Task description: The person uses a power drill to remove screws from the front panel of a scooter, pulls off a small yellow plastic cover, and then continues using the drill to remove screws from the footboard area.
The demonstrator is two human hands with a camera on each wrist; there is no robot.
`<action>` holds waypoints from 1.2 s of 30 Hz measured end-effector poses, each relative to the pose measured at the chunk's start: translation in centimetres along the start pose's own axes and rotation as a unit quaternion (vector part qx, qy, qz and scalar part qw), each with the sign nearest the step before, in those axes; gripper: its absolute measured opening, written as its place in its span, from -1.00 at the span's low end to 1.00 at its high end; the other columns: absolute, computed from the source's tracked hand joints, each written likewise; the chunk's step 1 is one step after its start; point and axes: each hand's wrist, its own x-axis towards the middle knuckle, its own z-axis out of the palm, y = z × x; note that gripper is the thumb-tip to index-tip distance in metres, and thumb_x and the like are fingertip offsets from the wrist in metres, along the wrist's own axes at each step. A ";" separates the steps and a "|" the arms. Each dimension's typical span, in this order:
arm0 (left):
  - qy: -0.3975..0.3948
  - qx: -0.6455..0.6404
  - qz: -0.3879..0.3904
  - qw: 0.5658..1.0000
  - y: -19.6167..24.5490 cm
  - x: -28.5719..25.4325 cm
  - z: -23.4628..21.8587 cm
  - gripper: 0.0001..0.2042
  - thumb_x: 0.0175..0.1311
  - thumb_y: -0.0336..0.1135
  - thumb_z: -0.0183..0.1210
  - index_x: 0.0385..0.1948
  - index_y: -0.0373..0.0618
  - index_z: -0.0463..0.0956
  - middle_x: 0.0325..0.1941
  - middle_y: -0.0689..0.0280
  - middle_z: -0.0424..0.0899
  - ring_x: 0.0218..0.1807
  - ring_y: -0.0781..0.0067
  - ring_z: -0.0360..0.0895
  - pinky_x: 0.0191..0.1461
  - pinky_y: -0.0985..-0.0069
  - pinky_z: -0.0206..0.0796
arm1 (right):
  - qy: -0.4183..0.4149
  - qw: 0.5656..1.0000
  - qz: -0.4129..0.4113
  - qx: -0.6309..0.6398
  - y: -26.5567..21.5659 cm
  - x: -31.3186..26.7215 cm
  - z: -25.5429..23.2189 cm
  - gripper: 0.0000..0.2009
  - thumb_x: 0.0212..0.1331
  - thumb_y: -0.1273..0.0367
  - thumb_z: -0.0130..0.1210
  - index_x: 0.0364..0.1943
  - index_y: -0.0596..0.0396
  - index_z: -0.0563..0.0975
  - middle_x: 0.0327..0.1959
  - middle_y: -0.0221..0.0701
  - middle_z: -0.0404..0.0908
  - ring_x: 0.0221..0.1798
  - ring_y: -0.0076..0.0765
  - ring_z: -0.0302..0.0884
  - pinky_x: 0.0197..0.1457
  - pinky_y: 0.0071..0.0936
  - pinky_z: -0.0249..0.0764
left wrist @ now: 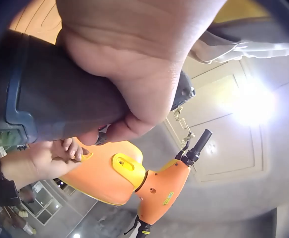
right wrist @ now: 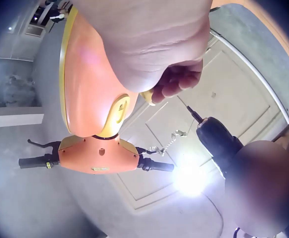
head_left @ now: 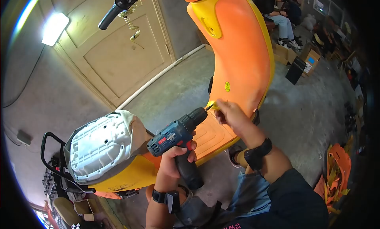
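Note:
My left hand [head_left: 171,162] grips the handle of a blue and black cordless drill [head_left: 172,136], its bit pointing up and to the right. In the left wrist view the dark drill handle [left wrist: 60,89] lies across the palm. My right hand [head_left: 234,117] is at the bit's tip, fingers curled, pinching a small yellow piece [right wrist: 148,96] that the fingers partly hide. Just beyond stands an orange and yellow scooter, its front panel [head_left: 243,50] rising behind the right hand and its footboard [head_left: 209,140] below the drill.
The scooter's white seat base [head_left: 101,144] shows at the left, near a black rear rail [head_left: 49,149]. A handlebar grip [head_left: 113,16] juts out at the top. Orange and yellow scraps [head_left: 337,169] lie at the right. Farther back are cardboard boxes [head_left: 310,62] and a seated person [head_left: 281,21].

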 end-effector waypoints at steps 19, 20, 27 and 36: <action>0.010 0.032 0.045 0.998 -0.1 -0.3 0.1 -0.38 -0.16 -0.42 0.09 0.13 -0.33 0.32 -0.32 0.18 0.53 -0.56 0.39 0.46 -0.29 0.43 0.38 | -0.028 0.980 -0.084 0.176 -0.5 0.0 -0.8 -0.65 0.44 0.14 -0.15 -0.21 0.17 0.49 -0.51 -0.47 0.45 -0.51 -0.57 0.36 -0.38 -0.61 0.34; 0.008 0.032 0.048 0.998 0.0 -0.3 0.0 -0.38 -0.16 -0.42 0.09 0.13 -0.33 0.32 -0.32 0.18 0.53 -0.56 0.39 0.46 -0.29 0.43 0.38 | -0.022 0.996 -0.025 0.088 -0.1 -0.1 -0.5 -0.65 0.43 0.13 -0.14 -0.21 0.17 0.49 -0.50 -0.47 0.46 -0.51 -0.56 0.37 -0.38 -0.62 0.35; -0.007 -0.002 0.028 1.000 0.1 -0.2 0.0 -0.36 -0.17 -0.42 0.08 0.14 -0.32 0.32 -0.32 0.19 0.53 -0.56 0.40 0.46 -0.29 0.43 0.38 | -0.135 0.905 -0.094 0.392 -1.3 -0.5 -0.7 -0.68 0.44 0.15 -0.15 -0.17 0.14 0.46 -0.50 -0.52 0.41 -0.49 -0.59 0.35 -0.34 -0.60 0.34; 0.010 -0.010 0.022 1.000 0.2 0.0 0.1 -0.37 -0.16 -0.40 0.08 0.13 -0.33 0.32 -0.32 0.20 0.52 -0.56 0.41 0.44 -0.28 0.43 0.36 | -0.105 0.929 -0.089 0.345 -1.0 -1.8 1.1 -0.61 0.45 0.11 -0.19 -0.02 0.18 0.42 -0.50 -0.58 0.36 -0.49 -0.65 0.27 -0.32 -0.62 0.25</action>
